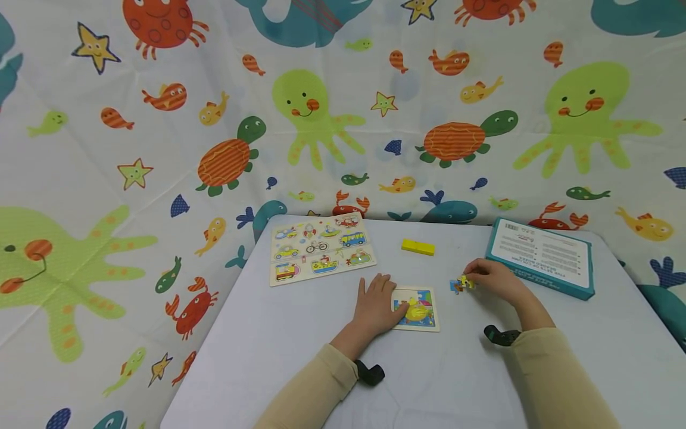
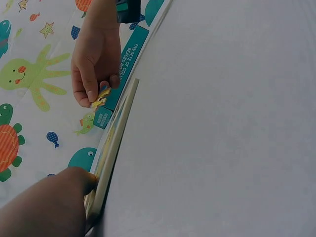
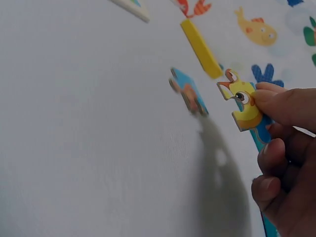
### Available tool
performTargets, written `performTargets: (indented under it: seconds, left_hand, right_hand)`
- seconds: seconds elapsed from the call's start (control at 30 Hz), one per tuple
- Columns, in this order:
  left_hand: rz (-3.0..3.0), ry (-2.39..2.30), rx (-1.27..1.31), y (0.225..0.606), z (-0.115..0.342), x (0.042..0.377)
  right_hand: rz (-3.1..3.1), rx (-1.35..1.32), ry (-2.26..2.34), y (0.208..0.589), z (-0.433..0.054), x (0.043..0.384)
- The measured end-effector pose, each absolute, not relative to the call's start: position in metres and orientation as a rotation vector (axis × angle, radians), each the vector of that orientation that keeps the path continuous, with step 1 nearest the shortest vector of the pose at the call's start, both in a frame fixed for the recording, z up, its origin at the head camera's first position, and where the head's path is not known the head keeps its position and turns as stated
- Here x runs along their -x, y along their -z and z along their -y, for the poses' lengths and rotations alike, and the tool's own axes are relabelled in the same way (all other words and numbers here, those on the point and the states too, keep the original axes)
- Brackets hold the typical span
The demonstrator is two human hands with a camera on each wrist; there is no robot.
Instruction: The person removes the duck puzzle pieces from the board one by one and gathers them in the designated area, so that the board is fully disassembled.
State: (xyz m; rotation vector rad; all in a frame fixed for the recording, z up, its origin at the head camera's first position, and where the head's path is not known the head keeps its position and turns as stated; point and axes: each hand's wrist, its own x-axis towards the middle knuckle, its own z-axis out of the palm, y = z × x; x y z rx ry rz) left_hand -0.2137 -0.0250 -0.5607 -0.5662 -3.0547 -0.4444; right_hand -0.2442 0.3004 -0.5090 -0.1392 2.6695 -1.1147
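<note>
Puzzle pieces (image 3: 248,109), two outside tray (image 1: 418,328)

Passable between sleeves (image 1: 560,375) over desk (image 1: 445,381) — blocked beyond by puzzle tray (image 1: 436,313) and left grip (image 1: 376,307) — open between yellow block (image 1: 418,247) and teal box (image 1: 543,256).

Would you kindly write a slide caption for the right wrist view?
Right hand pinches a puzzle piece; another piece and yellow block lie beyond.
</note>
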Motion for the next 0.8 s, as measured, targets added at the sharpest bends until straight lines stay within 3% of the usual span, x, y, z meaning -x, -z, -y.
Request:
performTargets:
  seconds: [0.8]
  left_hand:
    - [3.045,0.432,0.581,0.556,0.026,0.211]
  right_hand:
    - [-2.659,0.199,0.972,0.514,-0.32,0.25]
